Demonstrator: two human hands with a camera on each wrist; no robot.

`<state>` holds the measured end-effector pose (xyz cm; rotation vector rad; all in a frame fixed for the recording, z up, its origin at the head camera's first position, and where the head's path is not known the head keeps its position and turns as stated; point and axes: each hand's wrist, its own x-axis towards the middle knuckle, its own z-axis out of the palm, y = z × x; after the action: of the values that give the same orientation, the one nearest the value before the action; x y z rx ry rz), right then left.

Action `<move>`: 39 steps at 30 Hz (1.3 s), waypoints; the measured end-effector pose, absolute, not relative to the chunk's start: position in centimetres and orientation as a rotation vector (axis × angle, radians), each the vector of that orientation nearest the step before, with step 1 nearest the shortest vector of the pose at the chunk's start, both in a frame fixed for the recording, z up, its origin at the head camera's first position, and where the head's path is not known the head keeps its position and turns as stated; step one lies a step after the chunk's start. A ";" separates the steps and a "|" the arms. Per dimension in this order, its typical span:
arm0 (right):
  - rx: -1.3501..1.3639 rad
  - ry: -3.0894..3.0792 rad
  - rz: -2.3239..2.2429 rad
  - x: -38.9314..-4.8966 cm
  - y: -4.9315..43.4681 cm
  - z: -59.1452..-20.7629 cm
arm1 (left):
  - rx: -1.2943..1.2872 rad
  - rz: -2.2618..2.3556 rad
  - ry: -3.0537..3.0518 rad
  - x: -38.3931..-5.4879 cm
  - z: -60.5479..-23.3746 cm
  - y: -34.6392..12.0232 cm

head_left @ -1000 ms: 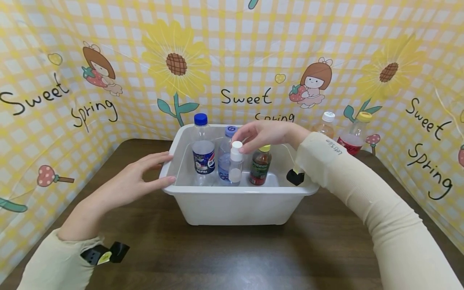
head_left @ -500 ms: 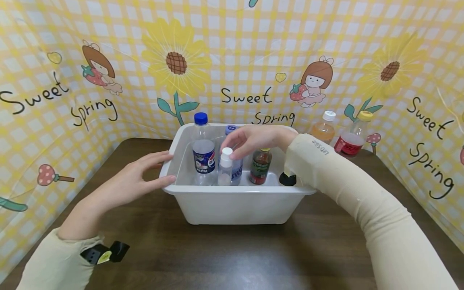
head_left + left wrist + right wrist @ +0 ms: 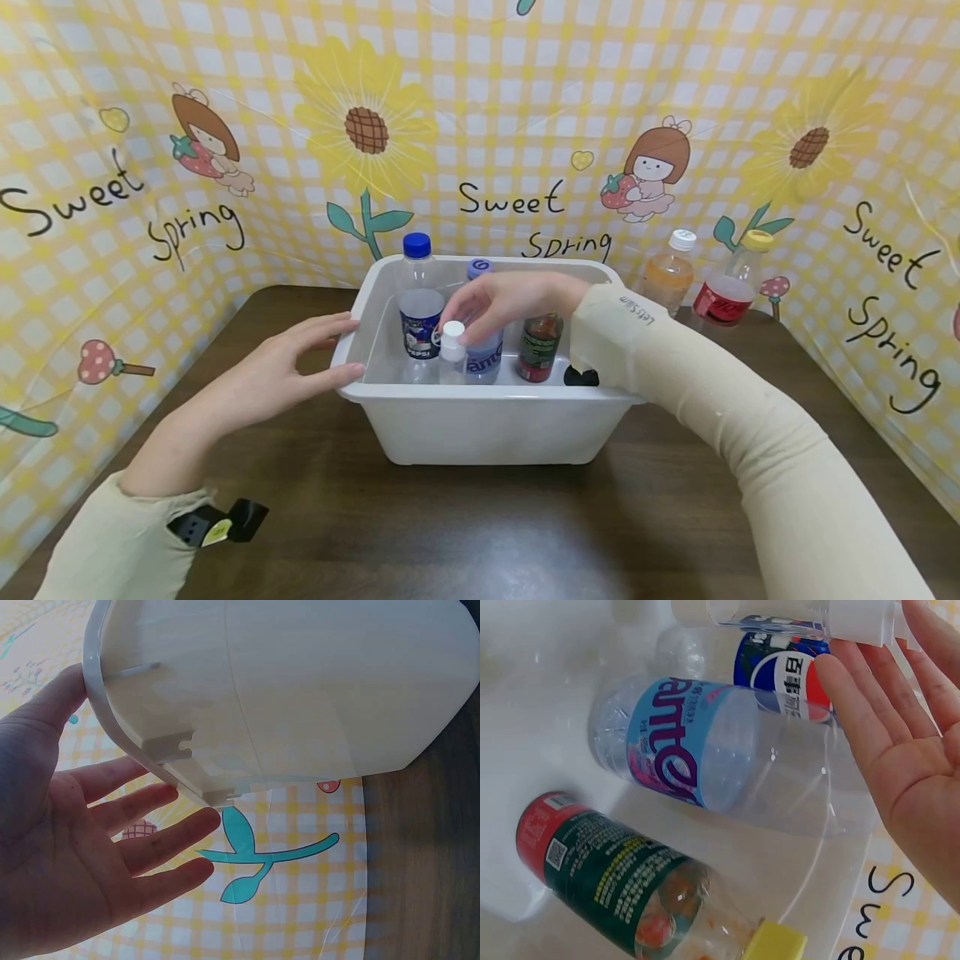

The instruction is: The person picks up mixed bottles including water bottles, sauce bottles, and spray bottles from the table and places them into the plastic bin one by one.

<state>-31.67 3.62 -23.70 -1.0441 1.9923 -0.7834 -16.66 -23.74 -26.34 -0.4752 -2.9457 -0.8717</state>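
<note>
A white plastic tub point(image 3: 495, 432) stands on the dark table. My right hand point(image 3: 513, 304) is over the tub, pinching a small clear bottle point(image 3: 452, 368) by its white cap; the bottle hangs upright near the front wall. Inside the tub stand a blue-capped Pepsi bottle point(image 3: 422, 327), a bottle with a light blue label point(image 3: 667, 742) and a yellow-capped bottle point(image 3: 615, 874) with a green and red label. The small bottle overlaps the Pepsi label in the right wrist view. On the tub's left rim rests my left hand point(image 3: 262, 375), thumb and fingers spread and nearly straight.
On the table behind the tub's right end stand a white-capped bottle point(image 3: 667, 277) and a yellow-capped bottle with a red label point(image 3: 723, 298). A black object point(image 3: 581, 377) shows below the right sleeve. Checked sunflower cloth point(image 3: 510, 108) surrounds the table.
My right hand has moved left and downward with the small bottle, from in front of the blue-labelled bottle toward the Pepsi bottle. The left hand has stayed on the rim.
</note>
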 end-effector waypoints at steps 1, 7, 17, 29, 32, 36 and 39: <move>-1.051 1.997 -0.771 -31.6 3.5 -23.8 | -0.474 -0.871 -2.947 -16.7 -26.3 -23.7; -1.073 2.012 -0.705 -31.3 2.4 -24.5 | -0.465 -0.869 -2.948 -16.6 -26.3 -23.7; -1.083 1.991 -0.657 -31.3 0.9 -25.6 | -0.477 -0.884 -2.934 -16.6 -26.3 -23.6; -1.024 1.980 -0.607 -30.7 -0.8 -25.8 | -0.480 -0.894 -2.927 -16.5 -26.3 -23.6; -1.003 1.972 -0.599 -30.8 -1.1 -25.9 | -0.480 -0.894 -2.926 -16.5 -26.3 -23.6; -0.986 1.957 -0.596 -30.9 -1.3 -26.1 | -0.484 -0.884 -2.926 -16.5 -26.4 -23.7; -0.994 1.962 -0.580 -31.1 -1.5 -26.1 | -0.484 -0.880 -2.926 -16.5 -26.3 -23.7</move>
<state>-31.05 -1.47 -26.13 -0.9939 1.9615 -0.5801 -16.49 -23.67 -26.35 -0.4844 -2.9262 -0.8795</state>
